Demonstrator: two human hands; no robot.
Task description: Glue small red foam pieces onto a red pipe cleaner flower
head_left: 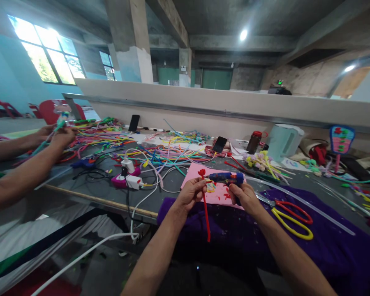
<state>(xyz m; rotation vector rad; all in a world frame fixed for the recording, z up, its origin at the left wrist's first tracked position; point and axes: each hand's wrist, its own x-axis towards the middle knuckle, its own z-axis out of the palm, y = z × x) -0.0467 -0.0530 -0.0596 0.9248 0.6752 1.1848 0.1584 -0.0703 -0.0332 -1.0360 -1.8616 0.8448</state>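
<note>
Between the fingertips of my left hand (pixel 191 192) is a red pipe cleaner (pixel 206 220), its long end hanging down over the table edge and a red shaped head at its top. My right hand (pixel 245 196) is wrapped round the handle of a blue glue gun (pixel 225 177). The gun's nozzle points left and lies close to the red head; whether they touch I cannot tell. Below both hands is a pink sheet (pixel 189 178) with small red pieces and dried-looking blobs on it. A clear glue stick (pixel 305 202) trails rightward from behind the gun.
Scissors (pixel 291 218) with red and yellow handles rest on purple cloth (pixel 336 242) at right. Coloured pipe cleaners (pixel 172 158) cover the middle. A power strip (pixel 132 181) with cables lies left. A co-worker's hands (pixel 57 135) work at far left. A jug (pixel 283 142) and bottle (pixel 254 142) stand behind.
</note>
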